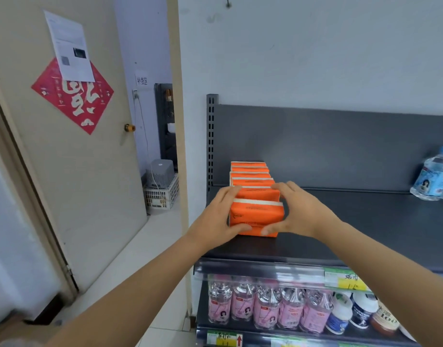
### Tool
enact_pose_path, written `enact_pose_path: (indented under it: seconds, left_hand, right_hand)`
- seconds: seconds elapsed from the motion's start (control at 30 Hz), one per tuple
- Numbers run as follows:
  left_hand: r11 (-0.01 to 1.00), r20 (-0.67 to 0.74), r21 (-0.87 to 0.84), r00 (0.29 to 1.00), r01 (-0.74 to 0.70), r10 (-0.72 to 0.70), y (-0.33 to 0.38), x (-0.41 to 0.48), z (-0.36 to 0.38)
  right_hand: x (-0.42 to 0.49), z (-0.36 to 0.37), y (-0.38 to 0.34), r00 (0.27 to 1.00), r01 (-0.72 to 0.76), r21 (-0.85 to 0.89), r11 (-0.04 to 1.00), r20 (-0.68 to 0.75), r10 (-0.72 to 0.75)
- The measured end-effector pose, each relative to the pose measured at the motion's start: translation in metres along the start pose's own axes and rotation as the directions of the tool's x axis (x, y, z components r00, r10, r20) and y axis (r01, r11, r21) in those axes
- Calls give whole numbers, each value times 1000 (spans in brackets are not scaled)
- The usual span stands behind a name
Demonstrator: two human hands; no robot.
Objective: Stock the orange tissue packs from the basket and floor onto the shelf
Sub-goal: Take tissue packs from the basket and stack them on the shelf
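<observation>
Head view. Both hands at the left end of the top shelf (365,221).

Left hand (219,216) gripping the left side of the front orange tissue pack (255,215), fingers curled in over the top rear edge, thumb lying along the bottom front. Right hand (298,211) mirroring this on the right side, fingers wrapped over the top, thumb pressed to the lower front corner. So clamped from both sides, no fingers spread free.

Front pack standing upright on the shelf, touching the pack behind, foremost in a row of orange packs (250,174) running back to the rear panel. Judged as the placing step: seating and squaring this pack against the row.

To the right of the row, bare dark shelf, then water bottles (435,176) well apart at the far right edge. Below, pink-labelled bottles (265,309) on the lower shelf.

No basket of packs and no packs on the floor in sight. Through the doorway, a white crate (161,194) holding a grey box, nothing orange.

Next move, by judgement: push flush, open both hands, turn away and down for more packs. Calls for a clean release without tipping the upright pack forward. Probably also calls for a second row beside the first, given the narrow strip of shelf left in front.
</observation>
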State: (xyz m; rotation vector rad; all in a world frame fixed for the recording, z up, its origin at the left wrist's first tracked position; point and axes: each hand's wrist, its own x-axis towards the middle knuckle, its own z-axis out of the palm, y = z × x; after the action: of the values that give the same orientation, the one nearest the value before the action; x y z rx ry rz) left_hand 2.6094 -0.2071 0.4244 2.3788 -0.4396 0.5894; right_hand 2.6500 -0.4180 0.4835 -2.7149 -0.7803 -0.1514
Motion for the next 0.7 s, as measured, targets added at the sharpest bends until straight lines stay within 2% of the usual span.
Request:
enact_pose_path:
  seconds: [0.1,0.17,0.3,0.37,0.47,0.57,0.63,0.7]
  left_hand:
    - [983,-118,-133,983,127,-143,6,3,0]
    - [956,-140,-215,962,202,-235,12,6,0]
    - [923,-98,-258,942,287,-320,16,11,8]
    - [911,-22,-278,946,305,-324,14,12,13]
    - [880,107,-319,936,353,-336,12,12,18]
    - [859,121,-326,918,395,-376,7,12,21]
    - [868,137,-273,910,414,-391,5,14,20]
    - [883,154,-163,896,440,-417,4,17,18]
  right_hand:
    - [-1,7,14,983,-175,102,979,-37,179]
    - [0,14,20,963,-254,214,943,-34,267]
    - [3,23,18,933,-317,403,859,-33,359]
    - [3,26,14,942,-297,450,842,-4,335]
    - [1,28,1,967,-241,395,887,18,255]
    - [2,27,-14,975,-219,250,943,31,219]
    - [5,28,-18,963,-270,180,946,41,267]
    - [7,28,-19,920,-389,70,918,72,385]
